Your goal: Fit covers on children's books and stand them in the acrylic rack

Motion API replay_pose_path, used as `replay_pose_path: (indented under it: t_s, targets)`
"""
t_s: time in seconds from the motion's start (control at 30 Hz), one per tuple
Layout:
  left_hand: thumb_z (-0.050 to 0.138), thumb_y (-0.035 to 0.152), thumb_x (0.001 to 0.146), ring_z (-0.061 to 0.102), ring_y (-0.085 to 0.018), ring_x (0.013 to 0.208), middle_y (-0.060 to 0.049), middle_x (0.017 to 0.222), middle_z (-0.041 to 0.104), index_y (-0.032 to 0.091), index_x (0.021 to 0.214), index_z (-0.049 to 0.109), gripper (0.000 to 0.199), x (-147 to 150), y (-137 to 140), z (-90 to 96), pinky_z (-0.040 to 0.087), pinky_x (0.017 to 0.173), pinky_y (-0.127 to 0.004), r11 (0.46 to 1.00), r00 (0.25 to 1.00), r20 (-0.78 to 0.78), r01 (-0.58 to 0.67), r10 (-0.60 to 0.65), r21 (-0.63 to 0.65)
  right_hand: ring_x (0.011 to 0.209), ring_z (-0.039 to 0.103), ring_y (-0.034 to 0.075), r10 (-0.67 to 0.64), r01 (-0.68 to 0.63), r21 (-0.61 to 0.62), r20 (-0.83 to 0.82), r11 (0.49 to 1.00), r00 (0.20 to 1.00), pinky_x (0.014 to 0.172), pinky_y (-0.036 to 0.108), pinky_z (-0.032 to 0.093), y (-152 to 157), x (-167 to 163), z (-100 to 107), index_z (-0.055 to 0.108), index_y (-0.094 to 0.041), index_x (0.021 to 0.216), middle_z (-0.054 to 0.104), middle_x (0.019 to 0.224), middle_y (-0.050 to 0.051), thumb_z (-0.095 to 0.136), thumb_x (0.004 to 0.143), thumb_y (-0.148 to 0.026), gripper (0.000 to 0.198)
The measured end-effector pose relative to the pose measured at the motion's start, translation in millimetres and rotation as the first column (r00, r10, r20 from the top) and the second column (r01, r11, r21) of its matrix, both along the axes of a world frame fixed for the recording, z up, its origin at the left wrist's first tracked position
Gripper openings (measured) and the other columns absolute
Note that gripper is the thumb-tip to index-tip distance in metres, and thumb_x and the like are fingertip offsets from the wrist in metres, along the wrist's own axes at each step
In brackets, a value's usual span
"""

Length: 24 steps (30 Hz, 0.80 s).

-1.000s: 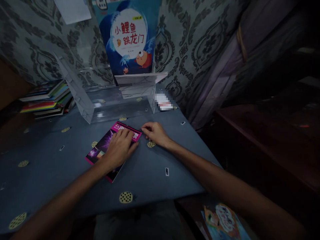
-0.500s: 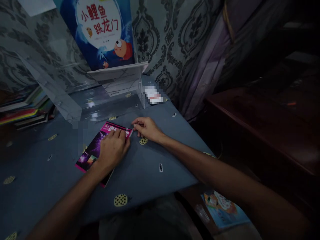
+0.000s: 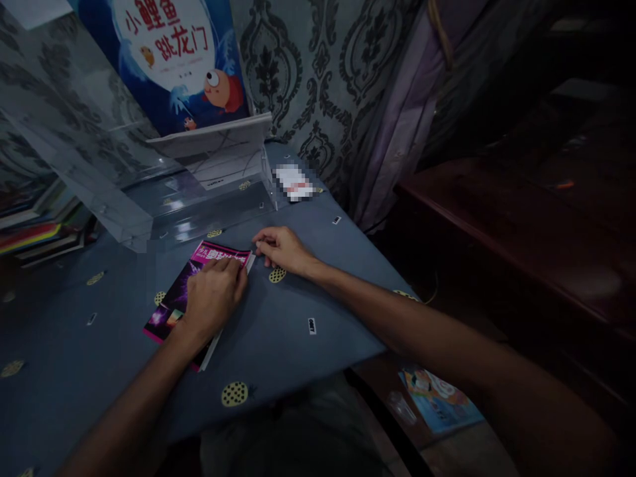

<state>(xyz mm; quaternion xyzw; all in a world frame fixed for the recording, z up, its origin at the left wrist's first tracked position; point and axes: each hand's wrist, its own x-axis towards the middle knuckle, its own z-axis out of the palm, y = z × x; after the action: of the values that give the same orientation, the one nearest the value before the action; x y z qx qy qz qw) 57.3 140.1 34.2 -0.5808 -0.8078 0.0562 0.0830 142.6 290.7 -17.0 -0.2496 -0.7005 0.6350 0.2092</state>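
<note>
One pink-and-black book (image 3: 181, 285) lies on the tablecloth (image 3: 278, 344), near mid-view. I have the left hand (image 3: 214, 291) laid over its cover, fingers close together and slightly bent; the right hand (image 3: 281, 250) is at the far right corner, thumb and forefinger nearly together, though I cannot tell whether they pinch the edge or only hover beside it. If I press too hard with the left palm while the right pulls, the cover could crease; too lightly, and the book may skid. Dim light makes misjudging that corner likelier. The cloth is blue-grey, printed with pineapples. On it I see a clear stand (image 3: 126, 222), with a tall picture book (image 3: 149, 99) before the patterned wall (image 3: 318, 50); to the right, a mauve curtain (image 3: 395, 139) and dark red furniture (image 3: 497, 225).
</note>
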Motion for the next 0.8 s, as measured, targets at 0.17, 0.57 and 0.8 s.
replay_pose_path:
  t_s: [0.17,0.57,0.8]
  targets:
    - [0.046,0.030,0.103,0.073,-0.027,0.098,-0.008,0.103,0.078,0.017,0.099,0.073,0.030,0.5,-0.8,-0.3,0.046,0.065,-0.032,1.000,1.000,0.005,0.006,-0.006,0.006,0.040,0.052,0.003,0.002,-0.002,0.010,-0.018,1.000,1.000,0.042,0.013,0.042,-0.7,1.2,-0.1,0.064,-0.014,0.094,0.066,0.069,-0.004,0.053,0.093,-0.004,0.015]
    - [0.043,0.030,0.102,0.071,-0.028,0.096,-0.011,0.103,0.077,0.016,0.098,0.073,0.033,-1.5,-2.1,-8.6,0.044,0.061,-0.033,0.998,0.998,-0.038,0.057,-0.056,0.025,0.048,0.057,0.008,0.026,-0.039,0.322,0.042,0.946,0.999,0.059,0.021,0.047,-5.2,6.9,-2.1,0.069,-0.014,0.106,0.072,0.074,-0.001,0.054,0.094,-0.010,0.020]
    - [0.042,0.030,0.103,0.071,-0.027,0.096,-0.011,0.102,0.077,0.016,0.098,0.073,0.034,-1.6,-1.6,-6.6,0.045,0.062,-0.032,0.998,0.998,-0.019,0.053,-0.052,0.018,0.063,0.059,0.011,-0.035,0.013,0.479,0.035,0.878,0.999,0.067,0.024,0.044,-2.8,10.1,1.3,0.073,-0.015,0.102,0.070,0.076,0.000,0.057,0.093,-0.012,0.018]
